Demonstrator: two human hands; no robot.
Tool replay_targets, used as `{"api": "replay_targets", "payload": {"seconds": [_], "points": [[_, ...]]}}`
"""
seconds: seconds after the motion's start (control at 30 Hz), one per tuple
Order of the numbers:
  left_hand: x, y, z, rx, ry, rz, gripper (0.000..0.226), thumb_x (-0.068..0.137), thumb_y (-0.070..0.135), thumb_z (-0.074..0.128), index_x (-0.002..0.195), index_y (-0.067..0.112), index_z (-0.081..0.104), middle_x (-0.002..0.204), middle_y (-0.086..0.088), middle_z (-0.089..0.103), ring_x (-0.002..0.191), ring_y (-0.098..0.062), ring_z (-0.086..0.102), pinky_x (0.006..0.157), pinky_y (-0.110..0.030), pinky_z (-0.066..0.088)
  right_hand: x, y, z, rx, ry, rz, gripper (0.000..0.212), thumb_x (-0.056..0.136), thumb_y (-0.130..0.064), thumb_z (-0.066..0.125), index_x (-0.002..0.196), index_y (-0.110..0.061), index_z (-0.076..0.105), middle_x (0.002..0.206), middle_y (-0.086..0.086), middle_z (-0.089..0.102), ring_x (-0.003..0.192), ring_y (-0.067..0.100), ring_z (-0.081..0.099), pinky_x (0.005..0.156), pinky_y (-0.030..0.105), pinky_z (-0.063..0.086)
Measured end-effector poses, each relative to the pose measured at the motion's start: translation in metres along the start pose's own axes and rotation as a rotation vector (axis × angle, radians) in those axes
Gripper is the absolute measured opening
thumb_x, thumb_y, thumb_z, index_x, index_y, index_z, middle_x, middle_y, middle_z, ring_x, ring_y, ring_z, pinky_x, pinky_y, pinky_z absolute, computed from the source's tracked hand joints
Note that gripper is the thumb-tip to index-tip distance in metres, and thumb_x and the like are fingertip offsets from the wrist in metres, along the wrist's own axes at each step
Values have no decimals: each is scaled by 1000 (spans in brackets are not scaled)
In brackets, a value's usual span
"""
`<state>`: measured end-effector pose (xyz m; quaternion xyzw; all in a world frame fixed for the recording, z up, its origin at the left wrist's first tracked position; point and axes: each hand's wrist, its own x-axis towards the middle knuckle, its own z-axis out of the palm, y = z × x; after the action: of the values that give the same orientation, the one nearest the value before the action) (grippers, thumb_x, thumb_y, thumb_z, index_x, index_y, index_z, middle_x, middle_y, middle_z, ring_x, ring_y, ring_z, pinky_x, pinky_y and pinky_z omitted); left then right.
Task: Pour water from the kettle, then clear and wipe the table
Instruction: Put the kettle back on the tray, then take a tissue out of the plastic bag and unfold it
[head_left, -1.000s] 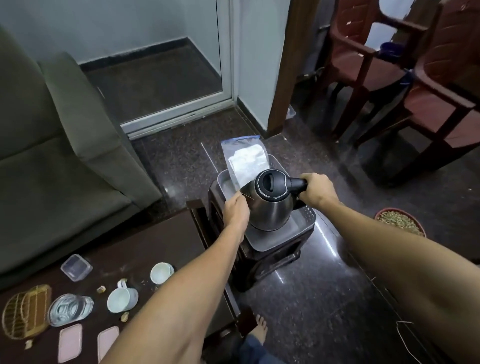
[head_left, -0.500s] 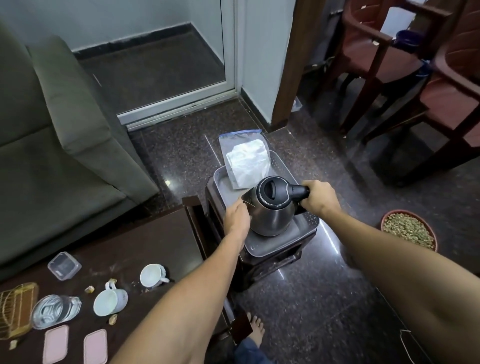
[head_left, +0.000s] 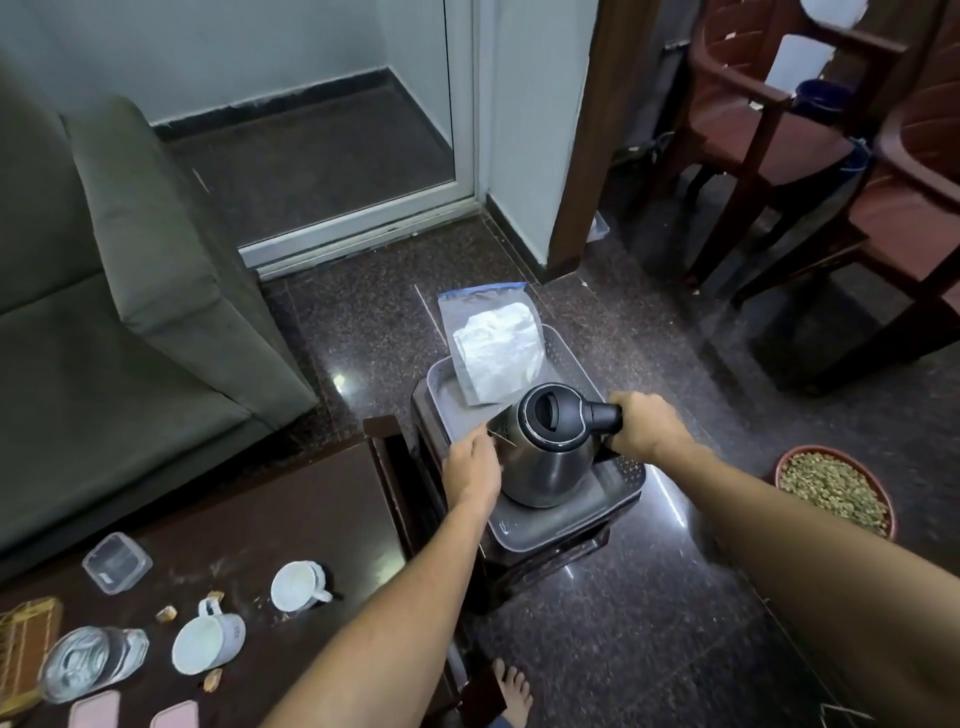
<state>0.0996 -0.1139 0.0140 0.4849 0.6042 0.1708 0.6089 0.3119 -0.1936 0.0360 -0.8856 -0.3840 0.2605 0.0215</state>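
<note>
Head view. My right grip (head_left: 649, 436) is wrapped fully round the black handle of the kettle (head_left: 545, 457), which stands upright in the grey tray (head_left: 623, 478) on a low stool (head_left: 545, 566) just beside the bench (head_left: 291, 519). My left grip (head_left: 470, 470) lies against the kettle's steel flank by the spout (whether its fingers curl I cannot tell). Over the last second neither grip has shifted, and the kettle seems neither raised nor tilted; only the view has crept. Judgement: pouring has not begun, and the lift comes next. On the bench the far cup (head_left: 298, 584), near cup (head_left: 208, 642), glass (head_left: 88, 662) and crumbs await clearing.
</note>
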Motion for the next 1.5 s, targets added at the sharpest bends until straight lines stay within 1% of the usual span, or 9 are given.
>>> {"api": "replay_targets", "payload": {"seconds": [0.07,0.17,0.23,0.33,0.53,0.83,1.13,1.37,1.5], "points": [[7,4,-6,155,-9,47,40,89,32,38,97,14,73,103,-10,76,103,-34,70,96,-45,56,5,-2,-14,-146,-181,-3,49,76,-20,77,122,-19,60,113,10,69,106,34,66,83,34,54],[27,21,-14,327,27,157,39,100,30,41,114,28,77,118,-5,75,113,-31,64,95,-36,50,19,-13,-48,-321,-400,27,72,81,-6,65,149,-10,42,142,15,58,124,33,60,96,35,55],[41,37,-17,352,88,217,37,101,30,40,109,26,76,116,-5,73,109,-30,63,83,-34,44,31,-30,-74,-290,-328,-38,65,87,-2,52,151,-10,44,151,15,51,133,33,54,104,36,50],[61,66,-15,306,142,275,34,99,31,39,94,21,71,99,-2,71,98,-28,64,74,-33,44,55,-65,-92,-70,-7,-164,53,88,-3,55,140,-14,58,144,14,59,130,34,56,108,44,47],[108,121,5,265,187,343,30,103,29,48,121,23,70,121,-4,72,111,-27,64,83,-29,42,105,-134,-78,90,194,-310,46,91,-4,56,134,-16,61,133,14,66,116,35,63,96,44,55],[184,112,7,217,272,274,33,101,19,50,132,16,62,132,-9,64,121,-30,61,98,-35,47,172,-152,-41,-52,174,-328,44,97,-7,53,140,-18,55,142,11,55,121,34,58,102,49,52],[237,90,15,113,252,88,48,103,42,53,133,6,59,136,-17,64,127,-38,58,103,-40,48,214,-170,-11,-146,164,-440,52,101,-15,53,151,-17,42,159,8,41,139,33,45,116,49,39],[243,98,18,61,226,220,25,104,32,54,105,14,71,111,-11,74,107,-35,67,93,-44,56,223,-172,-4,-230,156,-539,55,104,-16,50,156,-20,34,158,6,41,150,26,30,125,54,10],[238,103,11,84,192,303,15,105,28,53,100,25,67,102,2,69,97,-24,64,77,-33,48,218,-180,-10,-199,172,-598,44,107,-24,47,150,-23,44,149,5,52,141,26,43,125,56,12]]}}
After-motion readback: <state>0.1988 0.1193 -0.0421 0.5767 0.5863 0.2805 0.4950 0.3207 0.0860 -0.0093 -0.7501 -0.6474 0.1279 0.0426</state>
